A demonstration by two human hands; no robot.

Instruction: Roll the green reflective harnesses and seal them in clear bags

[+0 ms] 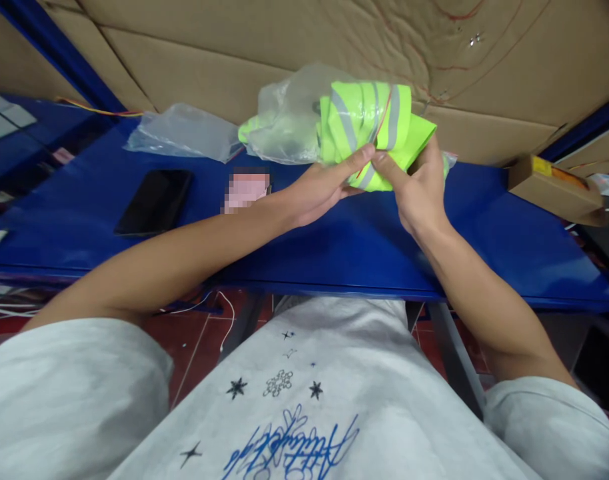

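Observation:
Both hands hold a folded neon-yellow safety vest (pixel 367 117) with grey reflective stripes, raised over the blue table. My left hand (pixel 324 190) grips its lower left edge, thumb on top and fingers underneath. My right hand (pixel 422 183) pinches the lower right part, its thumb close to the left thumb. Part of the vest seems covered by clear plastic with a thin red line across it; I cannot tell how far in it lies. Just behind and left, a clear plastic bag (pixel 289 113) bulges, with more neon yellow showing at its left end.
On the blue table (pixel 344 253) lie a flat clear plastic bag (pixel 184 130), a black phone (pixel 154 202) and a blurred-out pink item (pixel 247 192). A small cardboard box (pixel 554 190) stands at the right. Cardboard panels (pixel 224 60) rise behind the table. White cables hang below its left front edge.

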